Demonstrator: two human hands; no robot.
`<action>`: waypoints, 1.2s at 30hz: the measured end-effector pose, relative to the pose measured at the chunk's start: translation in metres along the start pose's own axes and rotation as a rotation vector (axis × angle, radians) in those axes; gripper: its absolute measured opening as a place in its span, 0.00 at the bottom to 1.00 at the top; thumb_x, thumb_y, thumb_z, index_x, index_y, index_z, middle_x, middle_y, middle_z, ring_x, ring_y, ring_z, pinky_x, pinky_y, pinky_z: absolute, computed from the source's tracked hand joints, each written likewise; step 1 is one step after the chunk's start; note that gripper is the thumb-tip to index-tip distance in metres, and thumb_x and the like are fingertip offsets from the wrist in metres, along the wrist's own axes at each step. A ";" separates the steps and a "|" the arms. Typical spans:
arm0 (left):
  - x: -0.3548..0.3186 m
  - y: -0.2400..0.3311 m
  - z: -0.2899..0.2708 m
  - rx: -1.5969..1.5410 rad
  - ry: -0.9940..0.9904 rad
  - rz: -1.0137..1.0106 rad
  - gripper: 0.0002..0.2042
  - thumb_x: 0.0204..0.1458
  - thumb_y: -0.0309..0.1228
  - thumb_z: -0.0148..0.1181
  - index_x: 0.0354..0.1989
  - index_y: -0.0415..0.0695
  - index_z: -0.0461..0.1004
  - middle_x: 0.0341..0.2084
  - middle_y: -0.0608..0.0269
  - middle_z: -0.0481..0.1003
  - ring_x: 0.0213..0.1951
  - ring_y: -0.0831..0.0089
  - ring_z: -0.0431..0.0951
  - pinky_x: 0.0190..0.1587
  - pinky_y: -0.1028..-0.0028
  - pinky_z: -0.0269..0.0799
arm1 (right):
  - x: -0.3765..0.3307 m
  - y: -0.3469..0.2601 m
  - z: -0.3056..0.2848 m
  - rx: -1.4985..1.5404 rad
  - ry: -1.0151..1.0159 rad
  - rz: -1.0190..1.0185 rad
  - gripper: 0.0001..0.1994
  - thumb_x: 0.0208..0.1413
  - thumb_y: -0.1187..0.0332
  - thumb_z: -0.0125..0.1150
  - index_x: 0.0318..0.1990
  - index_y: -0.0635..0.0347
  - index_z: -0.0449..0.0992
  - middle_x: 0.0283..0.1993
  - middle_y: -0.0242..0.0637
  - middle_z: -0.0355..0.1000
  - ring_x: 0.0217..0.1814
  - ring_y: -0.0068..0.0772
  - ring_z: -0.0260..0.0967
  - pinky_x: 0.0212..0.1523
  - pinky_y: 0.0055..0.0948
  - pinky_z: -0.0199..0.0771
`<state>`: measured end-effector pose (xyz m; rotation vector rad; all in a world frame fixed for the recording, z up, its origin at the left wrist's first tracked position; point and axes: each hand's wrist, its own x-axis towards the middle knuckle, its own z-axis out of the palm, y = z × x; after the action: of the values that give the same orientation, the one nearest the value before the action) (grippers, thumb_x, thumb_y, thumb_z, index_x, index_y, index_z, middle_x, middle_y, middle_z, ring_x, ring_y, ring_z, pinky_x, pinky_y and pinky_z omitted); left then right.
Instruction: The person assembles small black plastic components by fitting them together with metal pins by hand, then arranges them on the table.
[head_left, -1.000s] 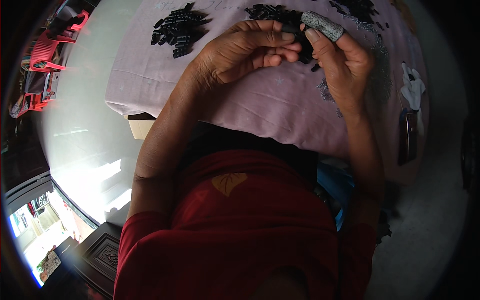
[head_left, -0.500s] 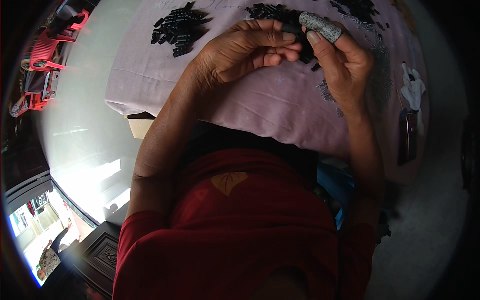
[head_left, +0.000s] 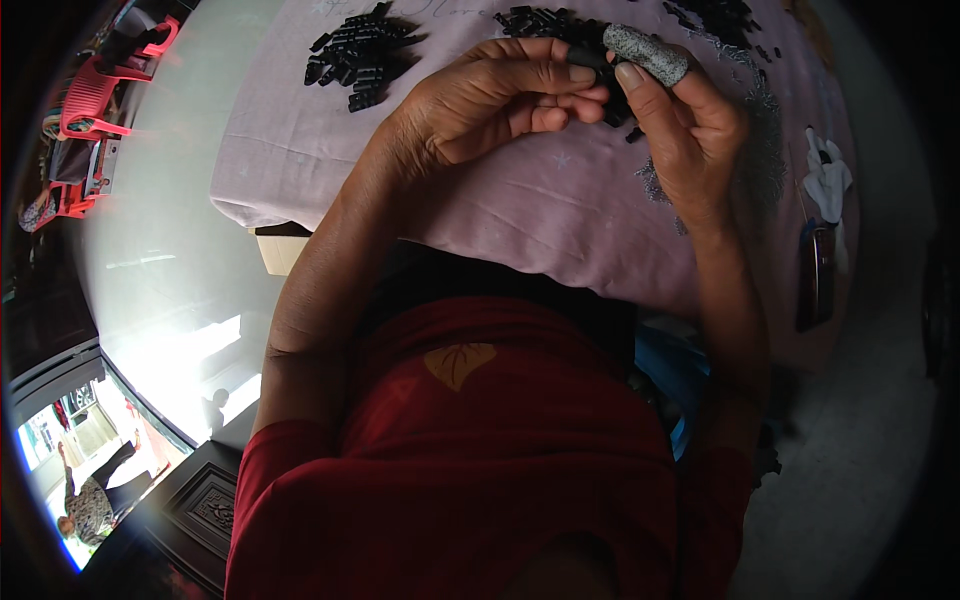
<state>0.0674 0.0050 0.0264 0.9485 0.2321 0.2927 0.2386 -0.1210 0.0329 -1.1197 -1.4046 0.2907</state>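
Observation:
Both my hands meet over the far part of the table. My left hand (head_left: 480, 105) pinches a small black piece (head_left: 588, 60), seemingly plastic, between thumb and fingers. Against its right end, my right hand (head_left: 695, 135) is closed, thumb pressed to the index finger; whatever lies in that pinch is hidden. A speckled grey finger sleeve (head_left: 645, 55) covers the right index finger. Beyond the left hand lies a heap of black ridged pieces (head_left: 355, 60), and more black pieces (head_left: 540, 20) lie behind the hands. Small silvery-grey bits (head_left: 765, 140) are strewn beside the right hand.
A pink cloth (head_left: 290, 150) covers the table. Toward its right edge lie a white glove (head_left: 825, 180) and a dark phone-like object (head_left: 815, 275). Another black heap (head_left: 720, 15) sits far right. Red plastic chairs (head_left: 90, 100) stand left; a person (head_left: 92, 505) shows through a doorway lower left.
My hands keep the same hold on the black piece, with only a very slight shift to the right. In the doorway, the person has changed posture, an arm now raised.

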 end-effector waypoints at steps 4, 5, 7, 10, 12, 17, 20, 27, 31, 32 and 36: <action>0.001 -0.001 -0.001 -0.008 -0.011 0.004 0.10 0.61 0.27 0.61 0.48 0.38 0.76 0.39 0.59 0.82 0.38 0.77 0.83 0.37 0.85 0.78 | -0.001 0.006 -0.010 -0.012 -0.079 0.000 0.11 0.61 0.81 0.61 0.51 0.68 0.80 0.45 0.36 0.80 0.46 0.21 0.77 0.49 0.19 0.78; 0.000 -0.001 -0.002 -0.009 -0.006 0.004 0.09 0.61 0.27 0.61 0.48 0.38 0.76 0.39 0.58 0.82 0.39 0.77 0.83 0.37 0.85 0.78 | -0.001 0.005 -0.009 -0.012 -0.079 0.001 0.11 0.61 0.81 0.61 0.51 0.68 0.80 0.45 0.36 0.80 0.46 0.21 0.77 0.49 0.19 0.78; 0.000 -0.001 -0.002 -0.007 -0.008 0.015 0.09 0.61 0.27 0.61 0.47 0.38 0.76 0.40 0.58 0.82 0.39 0.77 0.83 0.37 0.85 0.78 | -0.001 0.003 -0.007 0.009 -0.040 0.026 0.11 0.61 0.81 0.61 0.50 0.68 0.80 0.45 0.36 0.80 0.45 0.20 0.76 0.48 0.18 0.77; -0.001 0.000 -0.003 -0.006 -0.004 0.021 0.08 0.61 0.27 0.61 0.46 0.39 0.76 0.40 0.57 0.82 0.40 0.76 0.84 0.37 0.85 0.78 | -0.002 0.000 -0.004 0.001 -0.032 0.051 0.11 0.60 0.81 0.62 0.50 0.68 0.80 0.44 0.35 0.80 0.45 0.18 0.75 0.47 0.17 0.76; -0.003 0.001 -0.007 -0.019 -0.008 0.014 0.07 0.61 0.27 0.61 0.45 0.40 0.76 0.40 0.57 0.82 0.40 0.76 0.84 0.36 0.86 0.79 | 0.004 -0.004 0.001 -0.007 -0.011 -0.015 0.08 0.59 0.79 0.64 0.45 0.66 0.81 0.36 0.30 0.78 0.37 0.14 0.73 0.38 0.14 0.73; 0.001 -0.002 0.001 -0.034 -0.031 0.011 0.04 0.60 0.25 0.62 0.41 0.43 0.77 0.39 0.56 0.83 0.40 0.72 0.85 0.39 0.82 0.81 | -0.002 -0.009 -0.007 -0.058 -0.030 -0.010 0.11 0.58 0.82 0.63 0.49 0.69 0.81 0.41 0.33 0.80 0.42 0.16 0.74 0.44 0.16 0.74; 0.001 -0.004 0.001 -0.040 -0.007 0.010 0.03 0.61 0.23 0.60 0.41 0.42 0.77 0.40 0.52 0.83 0.42 0.69 0.85 0.41 0.80 0.81 | -0.004 -0.008 -0.007 -0.068 -0.038 0.038 0.11 0.58 0.82 0.63 0.49 0.69 0.81 0.42 0.33 0.80 0.42 0.17 0.74 0.45 0.17 0.74; 0.000 -0.003 -0.003 -0.011 0.009 -0.002 0.07 0.60 0.25 0.62 0.45 0.42 0.77 0.39 0.58 0.82 0.40 0.77 0.84 0.37 0.87 0.79 | -0.001 -0.007 -0.009 -0.015 -0.083 0.115 0.11 0.59 0.81 0.63 0.49 0.68 0.81 0.43 0.32 0.79 0.44 0.17 0.73 0.46 0.16 0.73; 0.001 -0.003 -0.005 0.028 -0.027 0.026 0.07 0.60 0.26 0.63 0.45 0.41 0.77 0.40 0.59 0.82 0.40 0.77 0.84 0.36 0.87 0.78 | 0.002 -0.006 -0.015 -0.046 -0.130 0.088 0.10 0.59 0.82 0.63 0.47 0.69 0.81 0.42 0.30 0.77 0.41 0.14 0.71 0.41 0.14 0.72; 0.001 -0.001 -0.004 0.042 -0.026 0.029 0.07 0.60 0.26 0.63 0.45 0.41 0.77 0.40 0.59 0.82 0.39 0.77 0.84 0.35 0.87 0.78 | 0.004 -0.007 -0.013 -0.074 -0.127 0.033 0.08 0.58 0.81 0.64 0.44 0.67 0.82 0.37 0.27 0.77 0.35 0.11 0.69 0.34 0.13 0.69; 0.001 -0.003 -0.005 0.061 -0.016 0.036 0.07 0.59 0.26 0.63 0.44 0.40 0.77 0.39 0.59 0.82 0.37 0.78 0.84 0.34 0.87 0.77 | 0.008 -0.010 -0.014 -0.134 -0.144 -0.055 0.07 0.57 0.80 0.65 0.42 0.64 0.83 0.32 0.25 0.76 0.28 0.08 0.67 0.27 0.13 0.65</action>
<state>0.0675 0.0076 0.0212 1.0154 0.2103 0.3129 0.2482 -0.1262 0.0478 -1.1862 -1.5992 0.2444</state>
